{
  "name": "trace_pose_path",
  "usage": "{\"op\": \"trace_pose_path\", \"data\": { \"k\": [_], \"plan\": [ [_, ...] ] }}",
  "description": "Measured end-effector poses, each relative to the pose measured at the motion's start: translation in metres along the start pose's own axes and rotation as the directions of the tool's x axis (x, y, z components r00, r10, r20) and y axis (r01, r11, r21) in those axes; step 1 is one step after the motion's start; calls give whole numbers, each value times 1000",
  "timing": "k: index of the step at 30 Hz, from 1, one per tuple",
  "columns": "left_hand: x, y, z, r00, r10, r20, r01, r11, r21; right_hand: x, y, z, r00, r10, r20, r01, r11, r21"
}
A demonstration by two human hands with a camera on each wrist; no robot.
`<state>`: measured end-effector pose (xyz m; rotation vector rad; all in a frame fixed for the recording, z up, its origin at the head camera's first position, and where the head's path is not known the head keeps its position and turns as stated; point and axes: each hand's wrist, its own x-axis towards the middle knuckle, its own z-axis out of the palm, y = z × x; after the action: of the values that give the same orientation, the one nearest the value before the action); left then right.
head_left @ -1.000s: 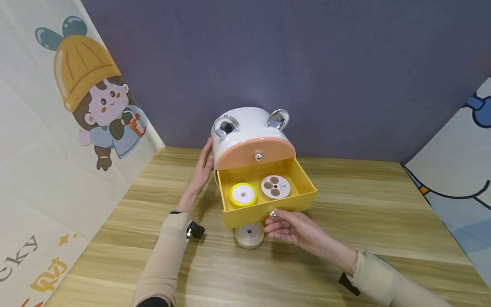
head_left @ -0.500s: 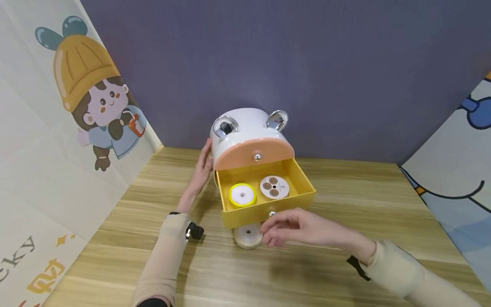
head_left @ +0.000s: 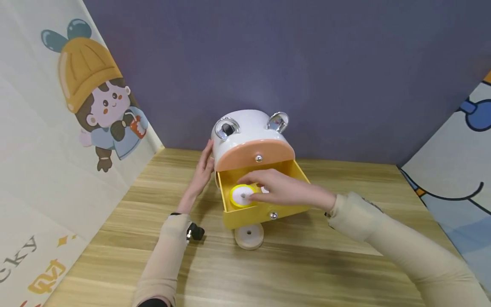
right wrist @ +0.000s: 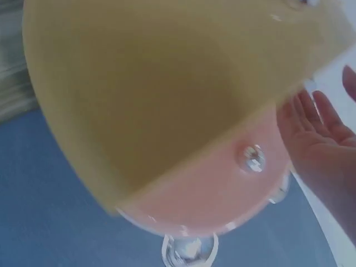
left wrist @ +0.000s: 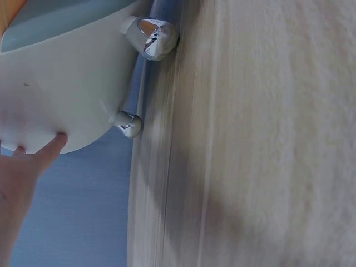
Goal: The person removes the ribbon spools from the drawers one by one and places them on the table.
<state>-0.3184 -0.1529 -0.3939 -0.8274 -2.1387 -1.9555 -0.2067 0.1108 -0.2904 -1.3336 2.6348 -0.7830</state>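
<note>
A small white cabinet (head_left: 245, 123) with silver ears stands at the back of the table, its yellow drawer (head_left: 249, 217) pulled out. My left hand (head_left: 200, 175) rests with extended fingers against the cabinet's left side; the left wrist view shows fingertips (left wrist: 58, 140) on the white shell. My right hand (head_left: 285, 187) reaches over the drawer, thumb and fingers spread above a white disc with a yellow rim (head_left: 238, 194); contact is unclear. It mostly covers a second white disc (head_left: 264, 189). In the right wrist view, the right hand (right wrist: 325, 142) appears beyond the drawer front.
A pale disc with a centre hole (head_left: 249, 237) lies on the wooden table (head_left: 215, 273) below the drawer front. Above the drawer is an orange drawer front (head_left: 245, 158) with a silver knob. A purple-grey wall (head_left: 326, 76) stands behind the cabinet.
My right hand has let go of the drawer's silver knob, lifted, and moved up and over into the drawer. The left hand stays against the cabinet. The drawer remains pulled out.
</note>
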Motion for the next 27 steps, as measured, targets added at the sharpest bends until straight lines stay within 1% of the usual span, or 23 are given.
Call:
{"op": "trace_pose_path", "data": {
  "k": [2, 5, 9, 13, 18, 22, 25, 27],
  "plan": [
    [0, 0, 1, 1000, -2, 1, 2, 1000, -7, 7, 7, 4, 999, 14, 38, -11, 997, -73],
    [0, -1, 1, 1000, -11, -5, 11, 1000, -2, 15, 14, 9, 995, 32, 95, -21, 993, -115],
    [0, -3, 1, 1000, -22, -7, 22, 1000, -6, 23, 21, 13, 986, 50, 160, -29, 991, -134],
    [0, -5, 1, 1000, -8, 1, 8, 1000, -17, 31, 27, 18, 976, 73, 205, -43, 988, -147],
    [0, -6, 2, 1000, 7, -4, -7, 1000, 16, 35, 30, 22, 967, 91, 238, -51, 985, -167],
    [1, -5, 1, 1000, 24, -20, -23, 998, 53, 38, 30, 23, 965, 103, 243, -59, 982, -181],
    [1, -4, 0, 999, 31, -23, -29, 998, 60, 39, 30, 24, 965, 112, 236, -65, 978, -197],
    [1, -4, -1, 1000, 18, -20, -17, 999, 47, 40, 30, 25, 966, 117, 230, -70, 977, -204]
  ]
}}
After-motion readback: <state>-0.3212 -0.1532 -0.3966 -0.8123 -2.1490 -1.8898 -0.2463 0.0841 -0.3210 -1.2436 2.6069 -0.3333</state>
